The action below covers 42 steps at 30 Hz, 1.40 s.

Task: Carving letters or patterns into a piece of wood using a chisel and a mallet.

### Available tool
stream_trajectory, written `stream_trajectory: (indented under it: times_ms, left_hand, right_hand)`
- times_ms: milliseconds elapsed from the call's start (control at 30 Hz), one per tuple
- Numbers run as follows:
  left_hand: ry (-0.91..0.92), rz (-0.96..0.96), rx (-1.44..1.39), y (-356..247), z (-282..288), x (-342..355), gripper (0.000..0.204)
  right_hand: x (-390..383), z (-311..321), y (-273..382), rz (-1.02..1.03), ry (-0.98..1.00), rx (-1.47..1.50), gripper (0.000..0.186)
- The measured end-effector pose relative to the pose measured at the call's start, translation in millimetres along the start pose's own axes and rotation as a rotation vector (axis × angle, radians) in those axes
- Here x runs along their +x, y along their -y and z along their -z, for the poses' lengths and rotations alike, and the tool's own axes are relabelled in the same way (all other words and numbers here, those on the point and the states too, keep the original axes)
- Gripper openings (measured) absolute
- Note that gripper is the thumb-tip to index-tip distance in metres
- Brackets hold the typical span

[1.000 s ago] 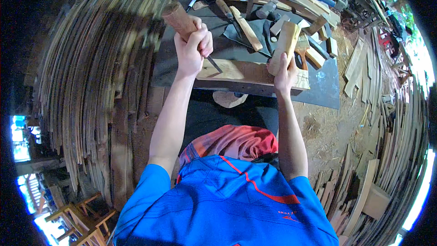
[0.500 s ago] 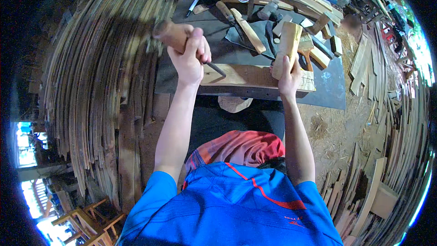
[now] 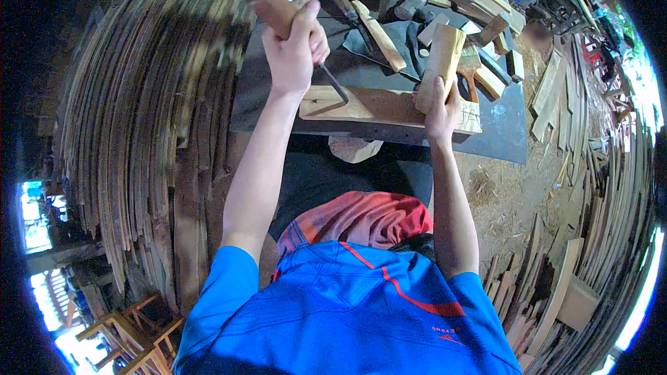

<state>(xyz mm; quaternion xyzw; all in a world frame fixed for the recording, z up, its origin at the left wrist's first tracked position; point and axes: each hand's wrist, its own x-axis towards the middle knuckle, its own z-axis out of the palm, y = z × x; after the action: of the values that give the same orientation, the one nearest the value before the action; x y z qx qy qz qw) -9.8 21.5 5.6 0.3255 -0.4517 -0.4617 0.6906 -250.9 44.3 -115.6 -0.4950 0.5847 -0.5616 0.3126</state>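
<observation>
My left hand [image 3: 295, 55] is closed round a chisel [image 3: 273, 10], thumb toward the top of its thick wooden handle. The dark blade slants down to the right, and its tip meets the upper face of a squared wooden beam [image 3: 389, 106] lying along the near edge of the table. My right hand [image 3: 443, 114] grips the lower end of a short, thick wooden billet [image 3: 442, 55], held upright and tilted a little over the beam's right end. Pencil-like marks show on that end. The fingers behind the billet are partly hidden.
On the dark table [image 3: 504, 121] lie a brush [image 3: 470, 73], a hammer [image 3: 411, 5], a dark cloth [image 3: 403, 38], a pale wood strip [image 3: 379, 35] and several offcuts. Long boards [image 3: 139, 132] are stacked at left. A rounded wood piece [image 3: 354, 148] sits below the table's front edge.
My left hand has risen slightly, and the chisel's tip has shifted a little to the right along the beam. The right hand keeps its hold on the billet. The view has shifted slightly.
</observation>
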Motion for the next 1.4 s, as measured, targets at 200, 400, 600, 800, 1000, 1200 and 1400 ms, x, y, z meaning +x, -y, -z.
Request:
stream_trajectory:
  times_ms: [200,400,600,800,1000,1200,1400]
  left_hand:
    - [-0.134,-0.204,0.178,20.5,-15.9,1.6,0.025]
    - [-0.167,-0.280,0.238,29.3,-15.0,3.5,0.022]
    - [-0.170,-0.328,0.361,33.5,-11.6,2.7,0.023]
    - [-0.046,-0.311,0.487,28.3,-16.3,-4.3,0.034]
    - [0.019,-0.205,0.569,19.6,-12.6,-6.4,0.035]
    - [0.039,-0.215,0.600,14.5,-18.9,-7.8,0.035]
    - [0.017,-0.437,0.687,14.0,-27.1,-15.7,0.034]
  right_hand:
    - [3.1,1.5,-20.4,0.011,-0.035,0.090,0.044]
    - [1.4,0.4,-18.1,0.016,-0.037,0.048,0.046]
    - [2.0,-0.6,-16.6,0.032,-0.026,0.084,0.043]
    - [3.3,0.9,-20.7,0.000,-0.008,0.115,0.043]
    - [10.9,6.6,13.3,-0.164,0.117,0.146,0.037]
    - [22.1,45.6,176.6,0.180,0.256,0.017,0.036]
    - [4.2,44.3,266.1,0.748,0.358,-0.214,0.036]
